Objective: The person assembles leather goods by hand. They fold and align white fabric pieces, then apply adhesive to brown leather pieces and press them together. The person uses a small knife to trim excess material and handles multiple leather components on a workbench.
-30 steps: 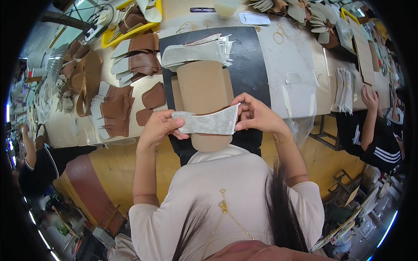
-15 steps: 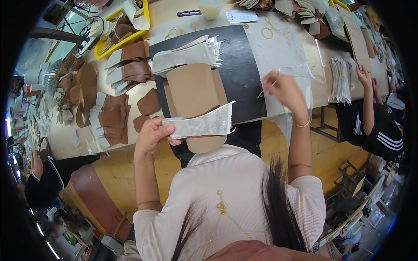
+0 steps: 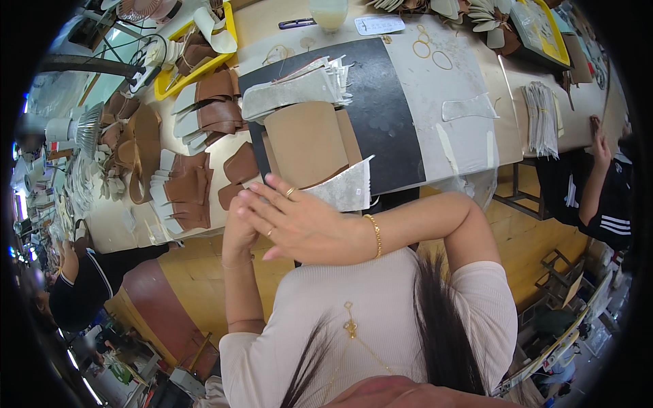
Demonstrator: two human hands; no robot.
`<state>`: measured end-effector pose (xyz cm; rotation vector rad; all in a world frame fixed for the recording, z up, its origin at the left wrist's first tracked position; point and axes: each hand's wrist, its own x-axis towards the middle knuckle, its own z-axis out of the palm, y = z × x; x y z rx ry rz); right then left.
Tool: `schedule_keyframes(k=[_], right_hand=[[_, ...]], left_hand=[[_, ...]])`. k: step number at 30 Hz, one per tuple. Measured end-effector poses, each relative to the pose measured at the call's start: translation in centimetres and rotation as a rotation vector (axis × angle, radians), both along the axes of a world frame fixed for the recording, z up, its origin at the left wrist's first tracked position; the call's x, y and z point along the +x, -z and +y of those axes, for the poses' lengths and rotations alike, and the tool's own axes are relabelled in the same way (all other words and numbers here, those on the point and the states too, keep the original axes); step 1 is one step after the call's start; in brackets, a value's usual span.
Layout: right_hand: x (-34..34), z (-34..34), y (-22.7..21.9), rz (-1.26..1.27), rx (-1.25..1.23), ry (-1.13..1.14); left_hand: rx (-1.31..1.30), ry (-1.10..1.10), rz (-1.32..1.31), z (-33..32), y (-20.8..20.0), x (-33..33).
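Observation:
My right hand reaches across my body with fingers stretched out, crossing over my left hand. My left fingers are mostly hidden behind it. A grey, suede-like cut piece with a brown edge and a pale strip at its right end lies on a tan board. Its left part is hidden under my right hand, so I cannot tell whether my left hand grips it. Beyond the board, a stack of similar grey pieces lies on a black mat.
Brown leather pieces with pale backs lie in bundles on the left. A yellow tray stands behind them. At the back are a cup of pale liquid and rubber bands. A co-worker's hand shows at right.
My right hand has swung from the mat's right side leftward onto my left hand, covering the grey piece's left end. An additional rubber band now lies at the back.

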<state>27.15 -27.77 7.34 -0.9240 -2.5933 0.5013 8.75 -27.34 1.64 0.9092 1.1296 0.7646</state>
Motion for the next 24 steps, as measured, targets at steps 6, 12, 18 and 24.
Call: schedule_keyframes(k=[6, 12, 18, 24], right_hand=[[2.9, -0.5, 1.6, 0.322, -0.024, -0.027], [6.5, -1.0, 4.0, 0.175, 0.046, 0.001], [6.3, -2.9, 8.7, 0.843, -0.532, 0.36], [8.8, -2.4, 7.0, 1.247, -0.978, 0.43]], left_hand=[[0.04, 0.193, -0.024, 0.6, 1.2, -0.4], [-0.125, 0.183, -0.183, 0.9, 0.8, -0.1], [-0.145, 0.164, -0.253, 1.0, 1.4, 0.1], [-0.035, 0.134, -0.214, 0.8, 0.1, 0.1]])
